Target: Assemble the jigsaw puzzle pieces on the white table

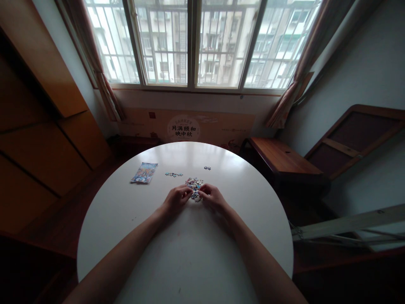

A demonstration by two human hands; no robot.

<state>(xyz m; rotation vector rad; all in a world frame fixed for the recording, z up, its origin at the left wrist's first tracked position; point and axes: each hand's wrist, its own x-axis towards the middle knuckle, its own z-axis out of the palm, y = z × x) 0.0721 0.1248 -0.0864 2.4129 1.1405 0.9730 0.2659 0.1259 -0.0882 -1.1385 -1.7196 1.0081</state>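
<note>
Little finished so far, much remaining in the jigsaw heap (193,183)

Close to the far-left edge of the round white desk (177,257) lies a printed packet (144,173). To its right, a short strip of jigsaw pieces (174,174) sits apart; whether they interlock is too small to tell. The left hand (176,196) comes next, fingers curled, fingertips at the heap's near-left side. The heap lies between both hands' fingertips, nearer the desk's far edge than its near one. Beyond it, toward the far edge, is a small cluster of pieces (207,168). The right hand (214,196) has thumb and forefinger drawn together at the heap's right side. Whether either hand grips a piece, I cannot tell. Judging by the layout, only the strip and cluster are set aside; most pieces remain heaped.
</note>
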